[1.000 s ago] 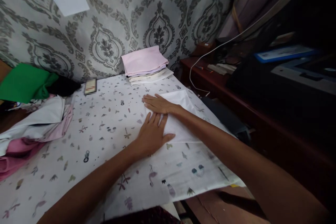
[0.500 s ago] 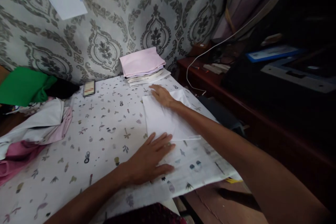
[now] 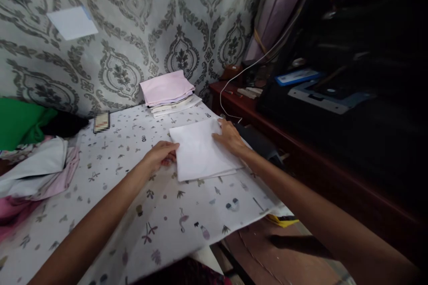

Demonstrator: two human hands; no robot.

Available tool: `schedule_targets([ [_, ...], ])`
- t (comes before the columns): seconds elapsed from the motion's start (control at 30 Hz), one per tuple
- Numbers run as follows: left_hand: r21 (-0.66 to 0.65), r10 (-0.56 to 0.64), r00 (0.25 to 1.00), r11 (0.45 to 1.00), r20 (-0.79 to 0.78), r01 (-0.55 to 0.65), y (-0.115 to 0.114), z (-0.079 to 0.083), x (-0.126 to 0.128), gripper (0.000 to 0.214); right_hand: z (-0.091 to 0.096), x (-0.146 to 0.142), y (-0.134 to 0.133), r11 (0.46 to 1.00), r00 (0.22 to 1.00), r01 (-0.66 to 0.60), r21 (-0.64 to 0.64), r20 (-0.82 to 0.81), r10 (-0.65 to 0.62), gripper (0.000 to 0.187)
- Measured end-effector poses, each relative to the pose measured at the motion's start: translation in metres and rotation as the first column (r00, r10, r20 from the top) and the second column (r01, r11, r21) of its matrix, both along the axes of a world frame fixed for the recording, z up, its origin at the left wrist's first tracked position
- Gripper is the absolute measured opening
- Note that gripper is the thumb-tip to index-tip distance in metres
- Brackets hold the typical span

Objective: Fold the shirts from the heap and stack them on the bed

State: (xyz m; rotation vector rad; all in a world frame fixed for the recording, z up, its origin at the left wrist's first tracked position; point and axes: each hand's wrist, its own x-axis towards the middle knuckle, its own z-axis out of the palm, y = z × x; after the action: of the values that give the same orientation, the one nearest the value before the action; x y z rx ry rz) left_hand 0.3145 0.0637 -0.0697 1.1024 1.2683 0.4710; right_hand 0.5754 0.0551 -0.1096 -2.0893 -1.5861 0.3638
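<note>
A white folded cloth (image 3: 200,153) lies flat on the patterned table cover (image 3: 120,187), near its right side. At the cloth's left edge is my left hand (image 3: 163,153), its fingers curled and pinching that edge. My right hand (image 3: 230,137) grips the far right edge, with the thumb lying on top and the other fingers over the side. Behind the cloth stands a stack of folded cloths (image 3: 169,91), pink on top and whitish below.
Loose clothes (image 3: 36,169) in grey, pink and green are heaped at the left. A small dark-edged item (image 3: 101,122) with a blurred face lies by the patterned wall. At the right runs a dark red wooden furniture edge (image 3: 254,107) with a white cable (image 3: 227,84).
My left hand has gone from lying spread at the cloth's near edge to pinching its left edge. My right hand has drawn to the cloth's right edge. The view has shifted right.
</note>
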Motion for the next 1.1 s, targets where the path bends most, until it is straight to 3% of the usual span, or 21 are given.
schedule_targets([
  [0.07,-0.023,-0.065,0.997,0.998,-0.046,0.064,-0.002,-0.002,0.004,0.034,0.004,0.005,0.005,0.999,0.996,0.018,-0.033,-0.087,-0.020,0.071],
  [0.13,-0.005,-0.056,0.997,0.998,-0.047,0.056,-0.004,-0.005,0.006,0.025,0.006,0.010,0.008,0.998,0.989,0.024,-0.055,-0.148,-0.032,0.070],
  [0.27,0.028,0.048,0.993,0.998,0.108,-0.051,-0.009,-0.005,-0.001,0.027,0.002,0.013,0.003,0.997,0.980,0.004,-0.075,-0.199,-0.019,0.065],
  [0.43,-0.094,0.177,0.951,0.983,0.253,-0.158,-0.012,-0.007,-0.034,0.038,-0.001,0.004,-0.017,0.983,0.959,-0.117,-0.143,-0.275,0.074,0.071],
  [0.53,-0.121,0.225,0.935,0.973,0.275,-0.199,-0.017,-0.012,-0.047,0.049,0.000,0.002,-0.017,0.988,0.987,-0.124,-0.086,-0.109,0.115,0.070],
  [0.6,-0.088,0.170,0.950,0.984,0.263,-0.152,-0.022,-0.014,-0.049,0.066,0.003,-0.002,-0.006,0.986,0.984,-0.168,0.017,0.055,0.167,0.060],
  [0.7,0.009,0.049,0.978,0.999,0.204,-0.052,-0.028,-0.015,-0.046,0.093,0.010,-0.018,0.027,0.899,0.899,-0.434,0.058,0.099,0.427,0.060],
  [0.8,0.185,-0.097,0.986,0.980,0.132,0.072,-0.028,-0.009,-0.045,0.097,0.021,-0.040,0.068,0.727,0.725,-0.686,0.005,-0.083,0.684,0.097],
  [0.9,0.377,-0.275,0.961,0.888,-0.025,0.264,-0.024,0.004,-0.051,0.090,0.032,-0.052,0.099,0.605,0.579,-0.796,-0.026,-0.324,0.748,0.125],
  [0.93,0.416,-0.326,0.942,0.847,-0.083,0.330,-0.022,0.009,-0.054,0.087,0.035,-0.052,0.106,0.584,0.551,-0.811,-0.041,-0.391,0.737,0.124],
  [1.0,0.451,-0.398,0.904,0.785,-0.157,0.424,-0.020,0.018,-0.061,0.080,0.039,-0.048,0.112,0.547,0.511,-0.833,-0.079,-0.490,0.706,0.103],
  [1.07,0.454,-0.391,0.907,0.788,-0.155,0.416,-0.020,0.021,-0.067,0.076,0.039,-0.041,0.110,0.522,0.474,-0.848,-0.089,-0.566,0.675,0.067],
  [1.1,0.438,-0.348,0.929,0.821,-0.126,0.367,-0.021,0.020,-0.069,0.075,0.038,-0.037,0.107,0.526,0.462,-0.847,-0.075,-0.593,0.659,0.051],
])
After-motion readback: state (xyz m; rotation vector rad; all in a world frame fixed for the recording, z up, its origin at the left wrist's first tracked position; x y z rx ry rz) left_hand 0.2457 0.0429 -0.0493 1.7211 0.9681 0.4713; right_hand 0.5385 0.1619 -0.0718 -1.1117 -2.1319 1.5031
